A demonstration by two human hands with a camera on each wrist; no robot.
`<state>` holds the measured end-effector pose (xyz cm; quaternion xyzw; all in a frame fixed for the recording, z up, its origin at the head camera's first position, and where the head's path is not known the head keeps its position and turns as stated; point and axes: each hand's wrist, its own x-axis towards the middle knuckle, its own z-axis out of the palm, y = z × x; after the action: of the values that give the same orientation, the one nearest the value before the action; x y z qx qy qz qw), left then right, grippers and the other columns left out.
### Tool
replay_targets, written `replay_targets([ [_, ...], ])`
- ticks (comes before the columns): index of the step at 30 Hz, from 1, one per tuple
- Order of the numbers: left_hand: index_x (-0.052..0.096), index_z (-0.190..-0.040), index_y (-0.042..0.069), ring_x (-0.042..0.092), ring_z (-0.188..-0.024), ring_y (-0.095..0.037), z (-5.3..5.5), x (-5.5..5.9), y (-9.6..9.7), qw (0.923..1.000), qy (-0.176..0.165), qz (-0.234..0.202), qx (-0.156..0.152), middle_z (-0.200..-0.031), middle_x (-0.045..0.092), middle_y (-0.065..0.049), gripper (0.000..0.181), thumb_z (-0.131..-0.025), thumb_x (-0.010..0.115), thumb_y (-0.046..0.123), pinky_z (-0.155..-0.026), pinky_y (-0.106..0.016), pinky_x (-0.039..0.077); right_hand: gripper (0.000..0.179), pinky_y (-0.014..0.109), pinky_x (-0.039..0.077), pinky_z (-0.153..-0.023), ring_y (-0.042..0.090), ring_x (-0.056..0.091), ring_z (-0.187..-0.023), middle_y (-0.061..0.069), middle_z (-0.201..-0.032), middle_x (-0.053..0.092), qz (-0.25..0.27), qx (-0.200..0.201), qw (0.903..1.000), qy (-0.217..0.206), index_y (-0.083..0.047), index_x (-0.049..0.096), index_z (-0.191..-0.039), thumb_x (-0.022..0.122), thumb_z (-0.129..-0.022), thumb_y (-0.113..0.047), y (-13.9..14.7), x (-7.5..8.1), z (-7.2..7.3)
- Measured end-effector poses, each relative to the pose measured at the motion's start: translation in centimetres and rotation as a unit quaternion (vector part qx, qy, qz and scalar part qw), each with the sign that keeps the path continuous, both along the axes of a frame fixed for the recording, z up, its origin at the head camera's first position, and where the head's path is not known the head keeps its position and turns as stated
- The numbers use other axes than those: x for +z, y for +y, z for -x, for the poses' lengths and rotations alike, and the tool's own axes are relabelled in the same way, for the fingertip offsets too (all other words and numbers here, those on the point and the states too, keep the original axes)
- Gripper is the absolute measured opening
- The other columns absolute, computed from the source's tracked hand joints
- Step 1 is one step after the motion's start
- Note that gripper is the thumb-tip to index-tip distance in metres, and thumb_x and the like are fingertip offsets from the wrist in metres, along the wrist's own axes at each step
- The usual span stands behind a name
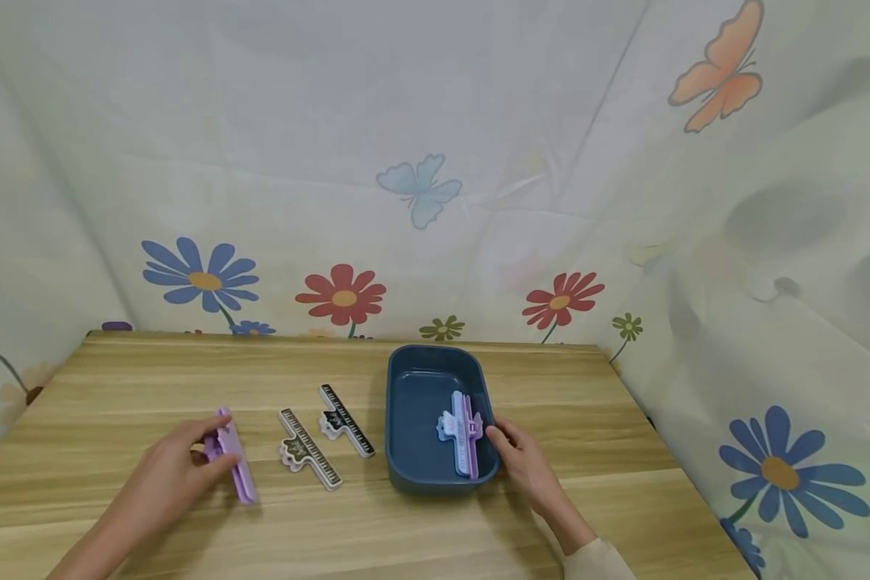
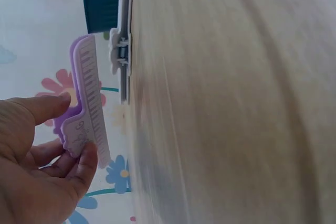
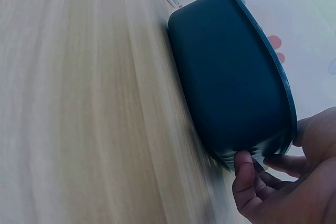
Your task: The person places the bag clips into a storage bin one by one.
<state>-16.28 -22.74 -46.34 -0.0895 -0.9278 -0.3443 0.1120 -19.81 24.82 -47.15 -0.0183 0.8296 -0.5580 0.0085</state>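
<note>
My left hand (image 1: pixel 176 459) pinches a purple clip (image 1: pixel 234 459) with piano-key print along its bar, above the table at the left. In the left wrist view the thumb is on one side of this clip (image 2: pixel 90 87) and the fingers on the other. My right hand (image 1: pixel 528 467) grips the right side of a dark blue plastic bin (image 1: pixel 399 475), thumb at the rim and fingers against the outer wall (image 3: pixel 226 77). Inside the bin, a light blue clip (image 1: pixel 460 435) and another purple clip (image 1: pixel 473 451) lie side by side at the right.
Two piano-print clips lie between the left hand and the bin: a white-and-black one (image 1: pixel 309 449) and a blacker one (image 1: pixel 346 420). All stand on a wood-grain table (image 1: pixel 319 536). Behind it hangs a pale cloth (image 1: pixel 275 201) with flowers and butterflies.
</note>
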Motion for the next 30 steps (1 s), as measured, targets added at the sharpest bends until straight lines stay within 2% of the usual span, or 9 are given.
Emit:
replay_targets([
  [9, 0.056, -0.139, -0.011, 0.069, -0.095, -0.040, 0.0, 0.9, -0.4, 0.9998, -0.008, -0.016, 0.010, -0.127, 0.058, -0.038, 0.062, -0.090, 0.082, 0.016, -0.072, -0.036, 0.061, 0.040, 0.029, 0.055, -0.066, 0.030, 0.065, -0.094, 0.020, -0.122, 0.066, 0.005, 0.003, 1.0000, 0.004, 0.000, 0.060, -0.141, 0.056, -0.109, -0.023, -0.2, 0.2, -0.1],
  [12, 0.056, -0.138, -0.011, 0.069, -0.095, -0.039, 0.1, 1.1, -0.4, 0.9998, -0.006, -0.014, 0.010, -0.124, 0.060, -0.036, 0.061, -0.090, 0.081, 0.016, -0.071, -0.033, 0.060, 0.041, 0.029, 0.055, -0.065, 0.029, 0.065, -0.093, 0.019, -0.122, 0.066, 0.010, 0.005, 0.9999, 0.004, 0.000, 0.059, -0.142, 0.056, -0.108, -0.024, -0.2, 0.2, -0.2],
  [16, 0.059, -0.136, -0.011, 0.069, -0.094, -0.035, 0.2, 1.2, -0.1, 0.9997, 0.015, -0.016, 0.008, -0.118, 0.065, -0.029, 0.058, -0.090, 0.082, 0.015, -0.069, -0.024, 0.058, 0.041, 0.029, 0.056, -0.066, 0.029, 0.065, -0.094, 0.020, -0.122, 0.066, 0.012, 0.006, 0.9999, 0.006, 0.000, 0.060, -0.141, 0.055, -0.109, -0.024, -0.1, 0.2, -0.2],
  [19, 0.060, -0.135, -0.010, 0.068, -0.091, -0.032, 0.4, 1.3, 0.2, 0.9993, 0.030, -0.021, 0.006, -0.116, 0.067, -0.026, 0.056, -0.089, 0.083, 0.014, -0.067, -0.022, 0.057, 0.040, 0.030, 0.057, -0.070, 0.030, 0.065, -0.097, 0.020, -0.123, 0.066, 0.008, 0.011, 0.9999, 0.010, 0.001, 0.059, -0.141, 0.055, -0.109, -0.024, -0.1, 0.1, -0.2],
  [25, 0.059, -0.136, -0.010, 0.068, -0.091, -0.030, 0.7, 1.9, 0.9, 0.9993, 0.026, -0.028, -0.002, -0.119, 0.066, -0.026, 0.058, -0.090, 0.082, 0.017, -0.067, -0.020, 0.056, 0.039, 0.036, 0.059, -0.077, 0.032, 0.064, -0.102, 0.019, -0.125, 0.066, 0.006, 0.010, 0.9999, 0.009, 0.000, 0.060, -0.141, 0.054, -0.109, -0.024, 0.1, -0.1, 0.0],
  [30, 0.061, -0.135, -0.009, 0.066, -0.090, -0.025, 0.8, 2.5, 1.6, 0.9986, 0.040, -0.034, -0.006, -0.116, 0.067, -0.022, 0.057, -0.088, 0.084, 0.014, -0.068, -0.020, 0.056, 0.040, 0.038, 0.059, -0.080, 0.032, 0.064, -0.104, 0.020, -0.127, 0.065, 0.003, 0.010, 0.9999, 0.009, 0.000, 0.059, -0.141, 0.054, -0.109, -0.023, 0.1, -0.1, -0.1],
])
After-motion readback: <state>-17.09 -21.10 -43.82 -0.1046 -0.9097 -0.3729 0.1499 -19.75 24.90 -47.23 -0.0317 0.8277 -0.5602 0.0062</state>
